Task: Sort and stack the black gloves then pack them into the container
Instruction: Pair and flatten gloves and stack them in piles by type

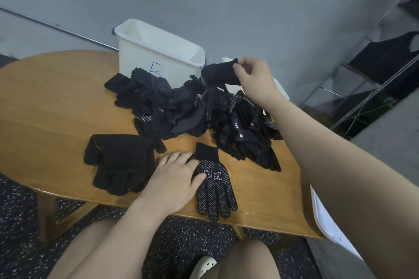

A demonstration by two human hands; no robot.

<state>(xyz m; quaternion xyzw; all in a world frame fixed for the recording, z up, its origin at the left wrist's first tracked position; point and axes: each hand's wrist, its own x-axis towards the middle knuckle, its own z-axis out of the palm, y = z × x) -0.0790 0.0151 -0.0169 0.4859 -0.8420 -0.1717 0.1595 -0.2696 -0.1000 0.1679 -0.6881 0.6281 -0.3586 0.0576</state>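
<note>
While the right hand (254, 77) pinches a black glove's cuff (221, 73) between thumb and fingertips at about 1 o'clock, lifted just above the pile, the left hand (175, 179) lies flat, fingers spread, on the tabletop (45, 102) at 6 o'clock, thumb and fingers resting on the dotted glove (214, 184).

Dotted glove: black knit, white grip dots, white printed logo on the palm, plain ribbed cuff. Long axis runs 12 to 6, cuff toward 12, fingertips toward 6 and slightly over the tabletop's near edge.

Plain stack (119, 161) sits just beside the left hand at 9 o'clock: black gloves, dots only along one edge, fingers pointing toward 6, cuff end toward 12. Number of gloves in it can't be told.

Loose pile (192, 111) of black gloves fills the centre toward 12–2 o'clock, tangled; some with white dots, some with small white tags. Individual gloves can't be separated out.

White container (158, 52) stands at 12 o'clock behind the pile, upright, blue handwritten mark on its front partly hidden by gloves. Interior bottom not visible.

Held glove's finger end is lost in the pile, so its full orientation is unclear.
</note>
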